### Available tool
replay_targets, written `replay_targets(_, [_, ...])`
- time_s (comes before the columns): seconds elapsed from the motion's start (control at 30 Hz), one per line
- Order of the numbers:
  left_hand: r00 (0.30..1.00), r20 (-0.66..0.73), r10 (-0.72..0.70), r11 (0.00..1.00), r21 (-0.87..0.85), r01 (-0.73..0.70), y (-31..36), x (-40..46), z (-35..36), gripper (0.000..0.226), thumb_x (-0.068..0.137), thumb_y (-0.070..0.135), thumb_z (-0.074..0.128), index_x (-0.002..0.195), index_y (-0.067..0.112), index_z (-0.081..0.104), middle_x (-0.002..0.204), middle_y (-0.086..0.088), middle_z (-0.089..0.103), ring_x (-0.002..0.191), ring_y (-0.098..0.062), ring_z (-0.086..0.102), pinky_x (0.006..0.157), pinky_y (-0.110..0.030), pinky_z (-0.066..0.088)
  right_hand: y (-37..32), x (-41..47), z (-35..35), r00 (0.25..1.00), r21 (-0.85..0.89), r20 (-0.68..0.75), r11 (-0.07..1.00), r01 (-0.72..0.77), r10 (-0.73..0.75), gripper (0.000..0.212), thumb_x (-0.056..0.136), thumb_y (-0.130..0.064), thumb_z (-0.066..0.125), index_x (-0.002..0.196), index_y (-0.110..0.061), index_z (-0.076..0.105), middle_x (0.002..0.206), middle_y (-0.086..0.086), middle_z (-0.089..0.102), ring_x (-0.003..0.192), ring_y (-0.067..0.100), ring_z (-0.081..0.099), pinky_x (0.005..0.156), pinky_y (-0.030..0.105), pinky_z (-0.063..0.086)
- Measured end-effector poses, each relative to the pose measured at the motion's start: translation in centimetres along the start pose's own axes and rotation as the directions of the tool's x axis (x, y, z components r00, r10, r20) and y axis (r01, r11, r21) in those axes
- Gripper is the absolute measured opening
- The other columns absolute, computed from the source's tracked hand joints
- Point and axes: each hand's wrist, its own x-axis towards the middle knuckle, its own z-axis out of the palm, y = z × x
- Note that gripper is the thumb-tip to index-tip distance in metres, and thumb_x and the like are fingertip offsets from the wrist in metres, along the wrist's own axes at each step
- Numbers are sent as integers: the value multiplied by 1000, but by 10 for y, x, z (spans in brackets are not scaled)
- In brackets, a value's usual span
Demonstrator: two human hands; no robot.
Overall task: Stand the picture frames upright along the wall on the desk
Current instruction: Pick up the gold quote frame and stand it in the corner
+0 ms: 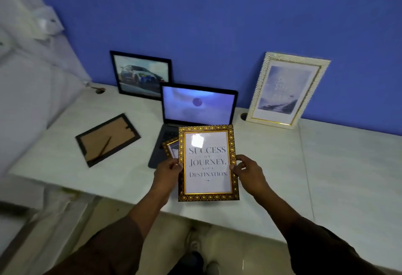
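I hold a gold-patterned frame (207, 162) with a "Success is a journey" print above the desk's front edge. My left hand (167, 171) grips its left side and my right hand (248, 171) grips its right side. A second gold frame (170, 148) lies partly hidden beneath it, on the laptop's keyboard. A black frame with a car picture (141, 74) leans upright against the blue wall at the left. At the right a white and gold frame (287, 90) also stands against the wall. Another black frame (107, 140) lies face down on the desk, its brown back showing.
An open laptop (196, 107) with a lit screen sits mid-desk between the two standing frames. The white desk (337, 166) runs along the blue wall, with cable holes near the car frame and the white frame. A pale curtain hangs at the left.
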Motion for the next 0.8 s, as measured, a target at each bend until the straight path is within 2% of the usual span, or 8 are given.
replay_targets(0.07, [998,-59,-5,1000,-14,5,-16,-17,-22,17,93,25,61,101,25,76,105,-2,78,103,-27,71,97,-52,55,-5,-9,22,998,-34,38,998,43,-42,24,99,-31,60,122,-24,64,97,1,70,91,17,67,67,24,48])
replay_targets(0.17, [988,-155,-31,997,-70,20,-38,-40,-60,27,86,33,61,107,27,76,106,-2,79,104,-26,72,98,-53,56,-21,-21,58,989,-69,116,992,102,-94,24,99,-27,60,122,-23,64,102,1,70,96,20,67,80,34,53])
replay_targets(0.23, [975,-219,-45,996,-89,26,-40,-57,-85,24,91,28,60,107,26,77,104,-3,79,101,-26,72,96,-52,57,-36,-23,83,975,-103,176,983,153,-133,22,98,-25,61,119,-24,66,100,1,72,94,20,68,84,37,55])
replay_targets(0.37, [946,-320,-58,984,-177,1,-46,-71,-140,22,101,11,54,106,18,75,101,-9,76,91,-24,70,79,-38,56,-74,-20,140,945,-117,267,967,228,-190,19,97,-24,61,113,-21,69,100,2,74,92,20,70,87,45,58])
replay_targets(0.47, [929,-365,-60,980,-200,-15,-52,-68,-176,25,101,11,53,102,23,75,101,-5,78,87,-17,71,69,-27,54,-106,-15,176,921,-142,305,944,296,-243,20,98,-24,60,115,-21,69,96,-1,73,89,17,69,86,44,58])
replay_targets(0.63, [900,-428,-82,979,-202,-7,-63,-55,-266,26,101,19,55,120,23,73,112,-1,76,103,-18,72,81,-31,56,-168,-1,259,896,-166,360,927,337,-261,25,99,-26,61,123,-23,65,93,-1,72,88,15,69,82,38,58])
replay_targets(0.77, [895,-443,-54,989,-149,-14,-66,-35,-332,29,100,21,53,115,29,76,109,4,79,103,-17,74,90,-39,60,-214,8,314,876,-160,393,917,366,-281,31,100,-30,60,131,-28,61,100,-3,70,93,15,68,79,30,52])
replay_targets(0.8, [890,-453,-53,990,-139,-12,-66,-31,-343,29,99,21,53,113,30,77,108,6,79,103,-16,74,90,-38,60,-223,11,323,869,-163,407,914,372,-281,32,100,-31,60,131,-27,62,101,-3,69,95,16,68,80,29,51])
